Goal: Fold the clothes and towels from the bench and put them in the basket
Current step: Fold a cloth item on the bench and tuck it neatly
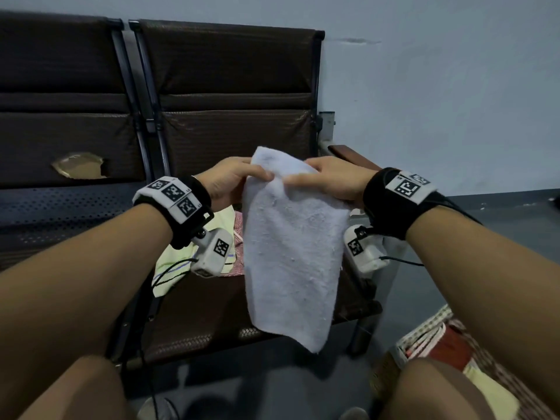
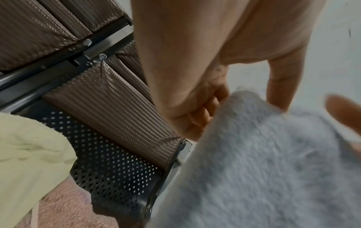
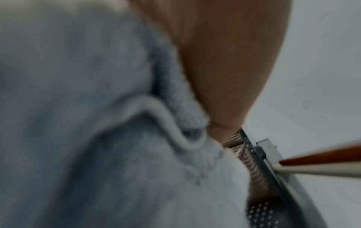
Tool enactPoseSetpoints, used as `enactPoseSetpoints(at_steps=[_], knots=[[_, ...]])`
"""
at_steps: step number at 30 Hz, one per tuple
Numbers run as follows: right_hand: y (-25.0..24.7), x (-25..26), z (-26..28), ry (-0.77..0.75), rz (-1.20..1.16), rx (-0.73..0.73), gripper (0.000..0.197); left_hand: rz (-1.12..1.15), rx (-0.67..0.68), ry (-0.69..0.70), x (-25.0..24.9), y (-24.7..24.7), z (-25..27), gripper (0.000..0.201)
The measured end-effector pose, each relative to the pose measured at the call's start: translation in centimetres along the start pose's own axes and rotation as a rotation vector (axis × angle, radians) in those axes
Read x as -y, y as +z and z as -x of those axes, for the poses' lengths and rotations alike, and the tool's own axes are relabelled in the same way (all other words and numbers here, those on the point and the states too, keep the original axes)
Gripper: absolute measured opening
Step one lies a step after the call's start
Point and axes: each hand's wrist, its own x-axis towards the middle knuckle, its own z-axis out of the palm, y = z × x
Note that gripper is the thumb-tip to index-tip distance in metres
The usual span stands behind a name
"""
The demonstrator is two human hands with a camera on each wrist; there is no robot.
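From the head view, our left hand (image 1: 233,180) and right hand (image 1: 327,180) pinched the top edge of a pale towel (image 1: 291,253), hanging above the bench (image 1: 212,298). Left wrist view: fingers curled into soft, light pile. Right wrist view: a limp fold, best gripped at corners.
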Motion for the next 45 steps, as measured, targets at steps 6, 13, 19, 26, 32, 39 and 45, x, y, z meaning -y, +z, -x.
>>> enactPoseSetpoints(at_steps=[6,13,19,26,32,39,45], knots=[[-3.9,-2.5,-2.5,0.199,0.315,-0.231,0.049,-0.188,-0.220,0.086,-0.7,-0.5,-4.0,0.032],[-4.4,-2.5,-5.4,-0.127,-0.160,-0.739,0.015,-0.052,-0.478,0.348,-3.6,-2.1,-7.5,0.010],[-2.3,-3.5,-4.4,-0.278,-0.180,-0.649,0.009,0.047,-0.449,0.356,-0.7,-3.0,-4.6,0.020],[5.7,-11.5,-1.4,0.066,0.119,-0.077,0.015,-0.239,-0.191,-0.187,12.7,-0.1,0.4,0.024],[9.7,-15.6,0.1,0.389,-0.047,0.230,0.015,-0.414,0.045,-0.508,17.1,1.1,1.9,0.020],[9.1,-17.0,-2.6,0.426,-0.169,0.080,0.022,-0.293,-0.056,-0.488,18.7,0.0,-0.5,0.029],[10.0,-18.4,-7.6,0.238,-0.133,-0.267,0.017,-0.340,-0.296,-0.266,20.5,-2.0,-4.6,0.043]])
